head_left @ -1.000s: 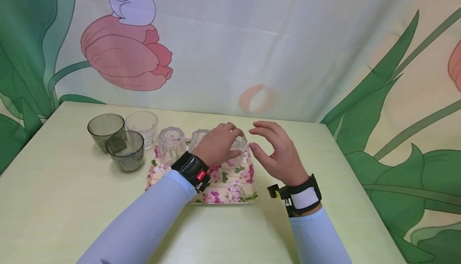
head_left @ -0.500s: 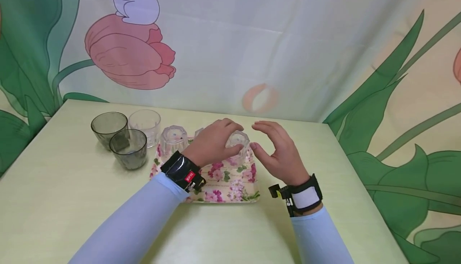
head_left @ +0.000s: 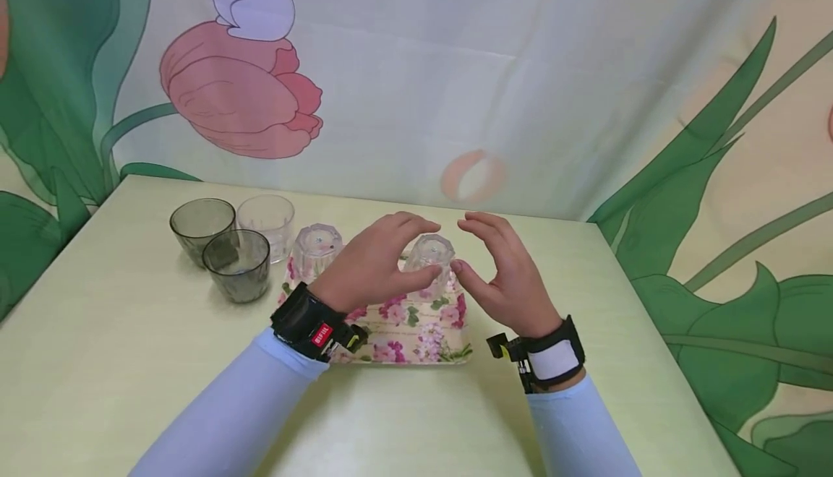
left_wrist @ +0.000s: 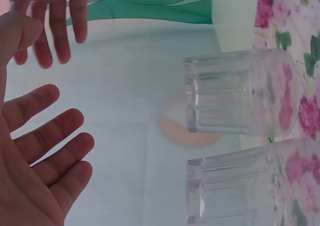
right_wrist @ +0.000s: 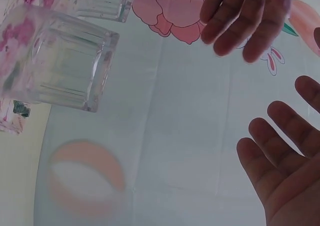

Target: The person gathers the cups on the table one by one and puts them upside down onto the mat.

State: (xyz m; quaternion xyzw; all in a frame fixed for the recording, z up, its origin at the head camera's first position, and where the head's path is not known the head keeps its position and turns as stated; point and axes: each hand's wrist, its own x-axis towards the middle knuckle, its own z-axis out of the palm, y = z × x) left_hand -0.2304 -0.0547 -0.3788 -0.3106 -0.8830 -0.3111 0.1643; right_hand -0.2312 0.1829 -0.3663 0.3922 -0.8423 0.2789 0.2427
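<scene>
My left hand (head_left: 372,259) hovers over the flowered tray (head_left: 410,336), its fingers loosely bent and holding nothing. Several clear faceted glasses stand upside down along the tray's back: one at the left (head_left: 318,246), one at the right (head_left: 432,260). The left hand hides the part between them in the head view. Two inverted glasses, a nearer one (left_wrist: 245,186) and a farther one (left_wrist: 235,94), show apart from the fingers in the left wrist view. My right hand (head_left: 507,278) is raised just right of the right-hand glass, fingers spread, with nothing in it.
Left of the tray, two smoky grey glasses, one behind (head_left: 202,228) and one in front (head_left: 237,271), stand upright beside a clear upright glass (head_left: 268,228). A printed cloth (head_left: 403,87) hangs along the back edge of the pale table (head_left: 163,361).
My left hand has drawn left, away from the right-hand glass, uncovering more of it. The right hand has stayed nearly still. The head view has shifted slightly.
</scene>
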